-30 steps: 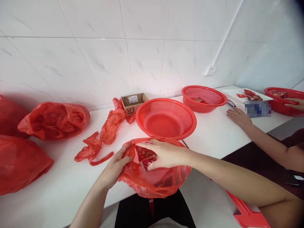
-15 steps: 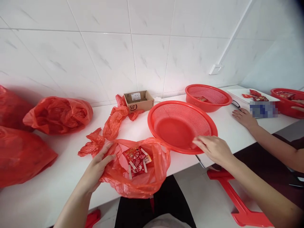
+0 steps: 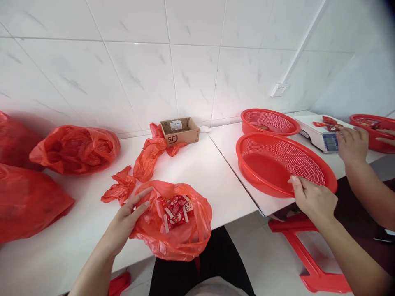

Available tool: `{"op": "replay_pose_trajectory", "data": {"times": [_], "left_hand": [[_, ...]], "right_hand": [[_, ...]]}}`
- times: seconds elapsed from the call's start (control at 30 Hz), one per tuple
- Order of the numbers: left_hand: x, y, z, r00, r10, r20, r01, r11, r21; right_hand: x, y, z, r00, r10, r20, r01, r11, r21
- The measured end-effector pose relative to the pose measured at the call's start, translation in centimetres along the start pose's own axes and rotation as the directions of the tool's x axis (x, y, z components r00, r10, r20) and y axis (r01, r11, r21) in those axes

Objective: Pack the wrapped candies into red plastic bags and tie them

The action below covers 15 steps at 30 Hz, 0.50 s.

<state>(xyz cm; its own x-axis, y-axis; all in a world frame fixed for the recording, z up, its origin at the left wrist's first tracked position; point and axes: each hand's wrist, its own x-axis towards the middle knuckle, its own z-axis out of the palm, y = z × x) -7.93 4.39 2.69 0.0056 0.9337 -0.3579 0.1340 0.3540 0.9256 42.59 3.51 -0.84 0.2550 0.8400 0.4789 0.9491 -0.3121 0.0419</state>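
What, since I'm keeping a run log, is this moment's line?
left hand: on open bag; right hand: gripping front basket rim; packets: inside open bag; box: near wall

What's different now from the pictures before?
The right hand came out of the open red bag, took hold of the front red basket by its edge and moved it to the right. The co-worker's hand also moved right, near the white scale. The left hand stayed on the bag, and the cardboard box stayed put.
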Motion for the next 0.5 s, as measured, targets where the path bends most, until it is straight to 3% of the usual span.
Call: {"op": "replay_pose_trajectory", "data": {"times": [0.1, 0.23, 0.37, 0.43, 0.5], "left_hand": [[-1.0, -0.2, -0.5, 0.999, -0.034, -0.027, 0.035, 0.998, 0.054], [-2.3, -1.0, -1.4, 0.983, 0.019, -0.181, -0.01, 0.999, 0.05], [-3.1, -1.8, -1.6, 0.972, 0.011, -0.234, -0.004, 1.0, 0.03], [-3.4, -1.9, -1.3, 0.98, -0.024, -0.197, 0.018, 0.999, -0.03], [-3.6, -1.9, -0.9, 0.984, -0.044, -0.174, 0.03, 0.996, -0.081]], "right_hand": [[0.9, 0.8, 0.2, 0.999, 0.043, -0.015, -0.044, 0.999, -0.024], [1.1, 0.4, -0.9, 0.99, 0.132, -0.057, -0.13, 0.991, 0.043], [1.6, -4.3, -3.5, 0.996, 0.037, -0.082, -0.004, 0.928, 0.373], [3.8, -7.7, -3.9, 0.995, -0.1, -0.007, 0.092, 0.883, 0.459], [7.9, -10.9, -3.2, 0.978, -0.201, 0.054, 0.156, 0.879, 0.451]]}}
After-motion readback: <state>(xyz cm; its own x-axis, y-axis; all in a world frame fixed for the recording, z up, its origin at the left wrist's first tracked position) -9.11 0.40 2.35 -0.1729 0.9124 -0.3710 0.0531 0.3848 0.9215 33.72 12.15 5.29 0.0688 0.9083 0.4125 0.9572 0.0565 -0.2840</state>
